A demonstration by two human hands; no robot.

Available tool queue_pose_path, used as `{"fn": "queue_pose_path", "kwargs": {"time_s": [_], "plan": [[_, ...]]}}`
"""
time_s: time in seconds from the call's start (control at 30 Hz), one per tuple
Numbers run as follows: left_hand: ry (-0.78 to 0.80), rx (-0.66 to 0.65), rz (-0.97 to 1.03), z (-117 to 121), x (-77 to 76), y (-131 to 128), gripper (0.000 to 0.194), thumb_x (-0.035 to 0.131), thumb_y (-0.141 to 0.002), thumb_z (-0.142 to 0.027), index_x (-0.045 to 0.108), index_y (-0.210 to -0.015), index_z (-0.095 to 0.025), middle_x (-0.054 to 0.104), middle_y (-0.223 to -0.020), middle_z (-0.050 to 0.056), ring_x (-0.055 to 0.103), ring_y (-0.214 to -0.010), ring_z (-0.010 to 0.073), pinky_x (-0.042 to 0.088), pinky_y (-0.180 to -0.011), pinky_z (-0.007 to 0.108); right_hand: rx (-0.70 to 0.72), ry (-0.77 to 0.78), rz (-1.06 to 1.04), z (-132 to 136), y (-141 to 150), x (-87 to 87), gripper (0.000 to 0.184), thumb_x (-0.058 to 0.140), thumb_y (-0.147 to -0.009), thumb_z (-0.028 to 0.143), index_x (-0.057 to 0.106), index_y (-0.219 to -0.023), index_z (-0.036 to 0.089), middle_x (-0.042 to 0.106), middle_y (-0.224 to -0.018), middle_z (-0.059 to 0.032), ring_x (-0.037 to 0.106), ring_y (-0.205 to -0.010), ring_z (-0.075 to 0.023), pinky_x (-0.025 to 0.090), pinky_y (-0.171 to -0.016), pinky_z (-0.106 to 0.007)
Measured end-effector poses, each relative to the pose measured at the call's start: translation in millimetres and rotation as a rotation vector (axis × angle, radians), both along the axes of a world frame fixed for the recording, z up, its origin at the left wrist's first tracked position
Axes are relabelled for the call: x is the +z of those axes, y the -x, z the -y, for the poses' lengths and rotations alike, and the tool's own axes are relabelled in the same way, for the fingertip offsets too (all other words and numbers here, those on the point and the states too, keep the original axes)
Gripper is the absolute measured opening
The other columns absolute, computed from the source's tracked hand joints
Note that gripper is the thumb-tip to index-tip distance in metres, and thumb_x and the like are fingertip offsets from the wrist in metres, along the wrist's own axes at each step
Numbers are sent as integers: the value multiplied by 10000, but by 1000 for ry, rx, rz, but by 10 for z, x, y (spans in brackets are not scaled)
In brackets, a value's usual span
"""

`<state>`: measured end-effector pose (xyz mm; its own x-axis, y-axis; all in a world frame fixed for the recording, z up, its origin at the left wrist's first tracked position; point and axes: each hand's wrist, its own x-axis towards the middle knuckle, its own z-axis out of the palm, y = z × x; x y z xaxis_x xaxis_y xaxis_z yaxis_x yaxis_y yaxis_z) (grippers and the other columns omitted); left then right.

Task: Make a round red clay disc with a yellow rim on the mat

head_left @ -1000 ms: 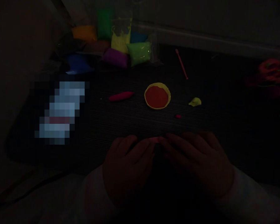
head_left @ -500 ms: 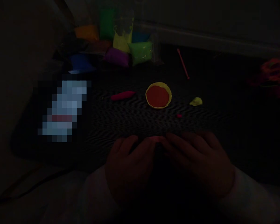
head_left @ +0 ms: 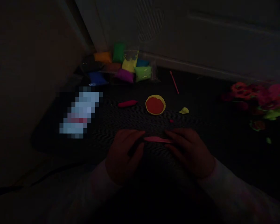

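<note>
The scene is very dim. A pink clay knife (head_left: 155, 139), slim and flat with a pointed left end, lies level between my two hands. My right hand (head_left: 191, 151) has its right end between the thumb and fingers. My left hand (head_left: 126, 154) is open, thumb and fingers apart, close to the pointed end. Beyond them sits a shallow round piece (head_left: 154, 105) of orange-red clay with a yellow rim. A dark pink clay roll (head_left: 127, 104) lies left of it. A small pink bit (head_left: 171, 121) and a yellow clay lump (head_left: 184, 110) lie to its right.
Several bags of coloured clay (head_left: 143, 73) lie at the back left. A thin pink stick tool (head_left: 174, 82) lies at the back. A blurred bright screen (head_left: 81, 112) is on the left. Colourful pieces (head_left: 259, 96) are heaped at the right, before a pale wall (head_left: 177, 46).
My hands have moved apart, showing much more of the pink knife between them. My left fingers have opened away from it. The view has shifted, bringing more of the wall and the right-hand heap into sight.
</note>
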<state>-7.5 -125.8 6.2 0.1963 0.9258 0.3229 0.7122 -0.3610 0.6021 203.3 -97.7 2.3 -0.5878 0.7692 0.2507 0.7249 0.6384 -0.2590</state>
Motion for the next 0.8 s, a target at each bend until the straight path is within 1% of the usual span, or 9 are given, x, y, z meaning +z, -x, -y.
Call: {"fn": "queue_pose_path", "kwargs": {"time_s": [0.1,0.23,0.27,0.33,0.4,0.47,0.57,0.7,0.8], "plan": [[16,68,52,-8,1,8,216,491,-771,-174,564,-972,-139,594,-915,67,535,-875,163,468,-745,312,71,-23,34,-48,-23,26,187,470,-818,231,609,-920,161,621,-863,-67,531,-782,-171,404,-659,-308],[-28,100,59,12,-39,-6,199,500,-764,-170,577,-946,-145,588,-904,64,538,-866,160,464,-760,314,178,-145,155,-64,-8,59,195,432,-818,149,611,-896,149,643,-788,-56,551,-699,-176,382,-610,-317],[-35,110,65,15,-49,-6,197,501,-764,-168,578,-944,-143,587,-902,63,539,-863,158,464,-760,309,170,-155,147,-59,-4,64,188,433,-818,153,612,-877,145,646,-776,-56,556,-690,-177,383,-606,-319],[-35,128,81,14,-59,-7,191,510,-762,-166,580,-938,-141,588,-896,62,542,-851,153,466,-743,295,102,-109,79,-38,3,78,168,445,-819,184,608,-838,147,649,-762,-52,566,-685,-168,398,-613,-311],[-49,151,90,3,-53,-16,185,531,-756,-176,586,-928,-142,585,-891,60,541,-841,151,466,-725,284,-1,10,-28,-2,16,107,152,455,-818,211,597,-828,158,650,-753,-39,572,-674,-142,422,-611,-279],[-117,176,64,-18,-28,-37,181,562,-744,-199,599,-915,-155,580,-886,55,527,-849,157,454,-740,297,-86,155,-130,42,40,148,138,460,-813,223,588,-837,175,649,-732,-16,572,-641,-115,441,-583,-238],[-229,173,-20,-74,29,-74,189,596,-728,-231,621,-913,-198,580,-905,42,499,-880,176,413,-802,348,-134,280,-211,93,84,205,124,473,-801,236,588,-823,195,646,-710,5,570,-621,-105,449,-559,-218],[-214,94,-86,-162,85,-75,197,604,-724,-252,637,-918,-254,590,-966,31,467,-932,209,379,-809,388,-102,238,-187,106,115,232,116,481,-792,225,590,-802,188,644,-694,-1,576,-636,-120,442,-598,-251],[-186,29,-103,-192,95,-47,137,600,-727,-263,656,-849,-287,603,-964,8,457,-937,217,359,-799,401,-68,185,-159,102,116,240,119,471,-798,207,588,-807,183,645,-683,-5,575,-616,-121,433,-599,-267]]}}
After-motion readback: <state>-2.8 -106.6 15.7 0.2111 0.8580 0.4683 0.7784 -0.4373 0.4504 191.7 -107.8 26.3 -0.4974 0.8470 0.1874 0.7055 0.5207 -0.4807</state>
